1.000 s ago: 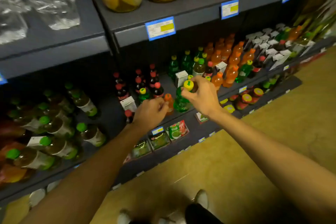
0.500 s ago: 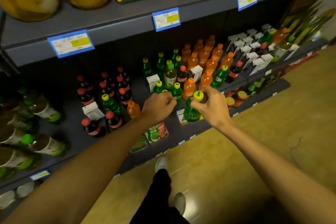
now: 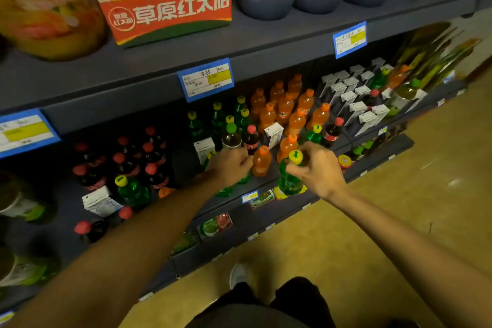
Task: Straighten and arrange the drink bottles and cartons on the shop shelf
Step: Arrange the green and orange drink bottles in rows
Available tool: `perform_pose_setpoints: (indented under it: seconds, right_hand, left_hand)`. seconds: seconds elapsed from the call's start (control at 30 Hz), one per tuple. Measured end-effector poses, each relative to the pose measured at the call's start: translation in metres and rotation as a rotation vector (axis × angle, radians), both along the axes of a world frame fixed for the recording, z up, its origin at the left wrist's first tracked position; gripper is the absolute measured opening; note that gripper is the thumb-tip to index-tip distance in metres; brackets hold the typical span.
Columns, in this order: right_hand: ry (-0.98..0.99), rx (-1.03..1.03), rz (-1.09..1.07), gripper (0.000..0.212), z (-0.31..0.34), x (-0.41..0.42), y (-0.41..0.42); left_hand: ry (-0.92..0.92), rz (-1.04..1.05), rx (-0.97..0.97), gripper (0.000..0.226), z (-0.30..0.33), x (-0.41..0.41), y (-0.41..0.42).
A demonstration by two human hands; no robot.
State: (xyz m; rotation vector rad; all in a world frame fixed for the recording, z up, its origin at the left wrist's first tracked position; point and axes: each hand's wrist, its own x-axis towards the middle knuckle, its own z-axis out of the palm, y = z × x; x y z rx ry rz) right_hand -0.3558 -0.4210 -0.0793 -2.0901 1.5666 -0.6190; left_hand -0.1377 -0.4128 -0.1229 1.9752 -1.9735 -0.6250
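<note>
Right hand (image 3: 318,170) pinches green bottle (image 3: 288,181)

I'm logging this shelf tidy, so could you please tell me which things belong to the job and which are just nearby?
Job: green bottle held by right hand; orange bottle beside left hand; white carton; cola bottle.

Nearby: red box, price tag, jar on the shelf above.

My grey shelf (image 3: 266,181) carries orange bottles (image 3: 290,112) behind the small white carton (image 3: 274,134), cola bottles (image 3: 125,160) and green bottles (image 3: 133,189) left of it.
</note>
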Motion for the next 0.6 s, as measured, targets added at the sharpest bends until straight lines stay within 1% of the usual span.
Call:
perform_pose_setpoints:
  seconds: [0.2, 0.33, 0.43, 0.6]
  right_hand:
    - [-0.041, 0.070, 0.032, 0.020, -0.003, 0.005, -0.037]
    - [-0.050, 0.084, 0.085, 0.024, -0.006, 0.008, -0.055]
    - [-0.053, 0.094, 0.143, 0.022, -0.005, 0.006, -0.069]
    - [-0.046, 0.067, 0.267, 0.019, 0.001, -0.006, -0.089]
  left_hand:
    - [0.023, 0.062, 0.037, 0.030, -0.004, 0.001, -0.011]
    - [-0.036, 0.120, 0.078, 0.030, -0.009, -0.005, -0.013]
    - [-0.072, 0.162, 0.123, 0.029, -0.013, -0.005, -0.014]
    - [-0.062, 0.322, 0.154, 0.028, -0.010, -0.015, -0.011]
